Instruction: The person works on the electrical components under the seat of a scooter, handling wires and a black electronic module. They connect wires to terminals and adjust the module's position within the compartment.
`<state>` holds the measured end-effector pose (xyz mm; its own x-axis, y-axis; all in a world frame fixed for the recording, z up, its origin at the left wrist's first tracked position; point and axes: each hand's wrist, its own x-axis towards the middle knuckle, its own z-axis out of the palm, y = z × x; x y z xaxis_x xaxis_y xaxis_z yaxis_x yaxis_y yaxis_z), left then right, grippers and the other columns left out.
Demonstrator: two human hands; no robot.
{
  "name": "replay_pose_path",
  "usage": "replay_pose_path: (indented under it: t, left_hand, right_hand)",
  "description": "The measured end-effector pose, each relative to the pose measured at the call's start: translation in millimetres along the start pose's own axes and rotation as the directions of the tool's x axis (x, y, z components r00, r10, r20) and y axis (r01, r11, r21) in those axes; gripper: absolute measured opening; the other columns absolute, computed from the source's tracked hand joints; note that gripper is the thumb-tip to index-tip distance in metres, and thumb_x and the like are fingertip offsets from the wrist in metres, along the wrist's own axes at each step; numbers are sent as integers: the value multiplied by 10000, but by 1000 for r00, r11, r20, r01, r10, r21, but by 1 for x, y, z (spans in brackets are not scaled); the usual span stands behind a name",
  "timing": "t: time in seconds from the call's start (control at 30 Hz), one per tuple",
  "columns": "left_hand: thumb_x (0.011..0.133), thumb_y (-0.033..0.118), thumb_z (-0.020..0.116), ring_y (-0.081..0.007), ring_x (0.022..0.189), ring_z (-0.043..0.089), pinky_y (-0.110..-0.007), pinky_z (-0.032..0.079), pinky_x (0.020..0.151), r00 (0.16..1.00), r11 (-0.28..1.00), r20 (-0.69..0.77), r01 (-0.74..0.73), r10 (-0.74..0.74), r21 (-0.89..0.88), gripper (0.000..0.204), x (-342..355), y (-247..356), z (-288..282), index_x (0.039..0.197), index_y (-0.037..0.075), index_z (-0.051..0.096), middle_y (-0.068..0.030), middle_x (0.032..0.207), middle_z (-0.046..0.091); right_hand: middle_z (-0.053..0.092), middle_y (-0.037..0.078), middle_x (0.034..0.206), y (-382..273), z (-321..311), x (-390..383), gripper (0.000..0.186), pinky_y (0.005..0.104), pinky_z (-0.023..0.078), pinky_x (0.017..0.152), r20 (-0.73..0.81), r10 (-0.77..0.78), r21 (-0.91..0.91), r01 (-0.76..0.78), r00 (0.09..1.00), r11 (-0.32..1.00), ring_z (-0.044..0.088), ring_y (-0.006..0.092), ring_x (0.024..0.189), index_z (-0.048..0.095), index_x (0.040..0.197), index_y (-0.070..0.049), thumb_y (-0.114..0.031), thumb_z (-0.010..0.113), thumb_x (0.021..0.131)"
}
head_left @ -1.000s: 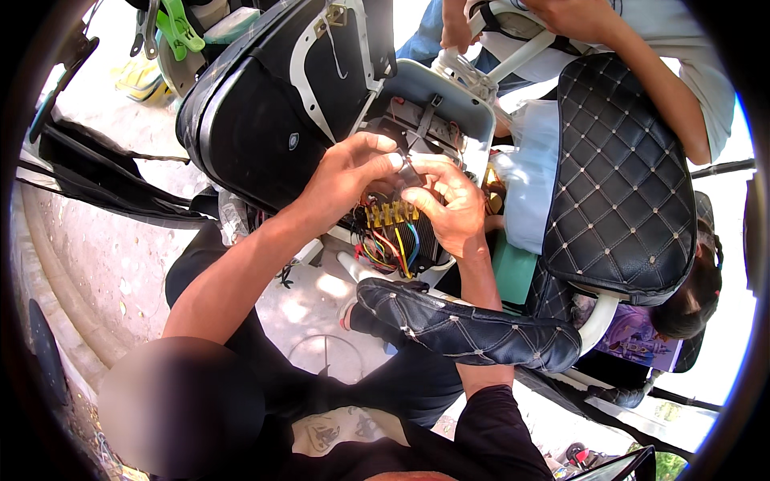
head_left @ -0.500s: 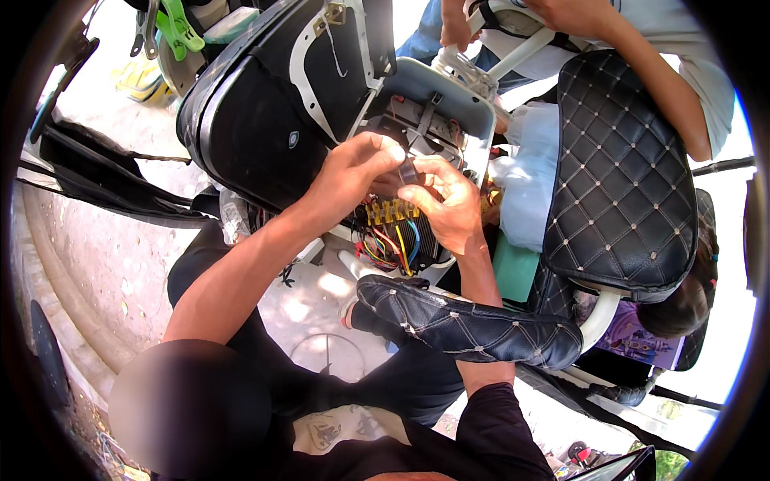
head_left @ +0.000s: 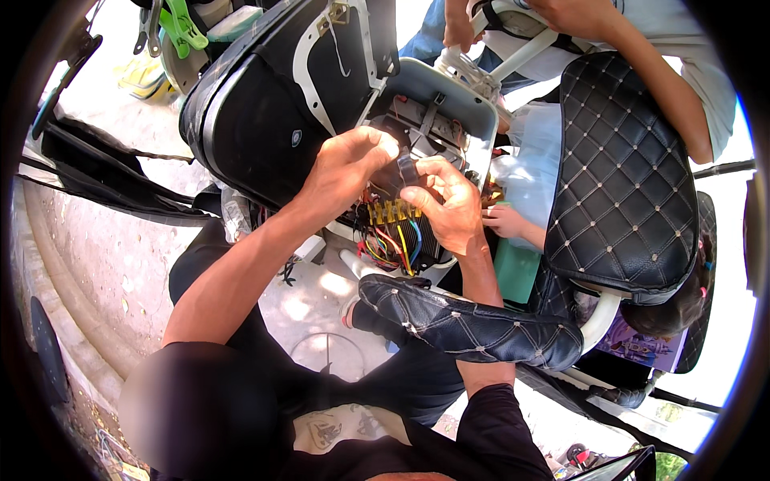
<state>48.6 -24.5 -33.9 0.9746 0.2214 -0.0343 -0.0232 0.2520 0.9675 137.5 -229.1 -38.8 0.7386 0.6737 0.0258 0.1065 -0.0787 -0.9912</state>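
Over the open compartment of a vehicle (head_left: 486,120), my two hands are close together. My right hand (head_left: 451,210) pinches a short, shiny dark strip (head_left: 407,170) that looks like black tape. Just left of the strip is my left hand (head_left: 343,167), thumb and fingers pressed together; whatever is between them is too small to make out. Right below my hands sits a finned controller box (head_left: 423,240) with a row of yellow terminals (head_left: 390,212). Red, yellow and blue wires (head_left: 395,244) run from it. My fingers partly hide the compartment's inside.
A black seat (head_left: 257,120) is tipped up on the left. The quilted backrest (head_left: 622,176) and padded armrest (head_left: 473,321) flank my right arm. Another person's arms (head_left: 642,72) are at the top right. A small hand (head_left: 505,220) rests near a green panel (head_left: 515,268).
My left hand has drawn slightly left, away from the dark strip, which now shows more. Another person's small hand has come into sight beside my right wrist.
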Motion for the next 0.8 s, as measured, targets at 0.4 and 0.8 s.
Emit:
replay_pose_path:
  t: [0.4, 0.8]
  left_hand:
    - [981, 14, 769, -131, 1112, 708, -274, 598, 822, 983, 962, 1, -179, 183, 207, 163, -10, 10, 10, 1117, -6, 681, -101, 1335, 697]
    - [938, -59, 763, -141, 1084, 690, -296, 615, 885, 905, 815, -48, -357, 423, 456, 145, -17, 9, 34, 1048, -19, 677, -81, 1244, 635]
  right_hand:
    - [683, 26, 1099, -4, 0, 2, 353, 276, 550, 790, 5, -50, -79, 50, 999, 996, 621, 101, 884, 691, 1166, -22, -13, 866, 858]
    - [679, 45, 1055, -5, 0, 3, 284, 263, 543, 693, -70, -280, -300, 248, 957, 921, 633, 98, 785, 702, 1069, -22, 46, 836, 828]
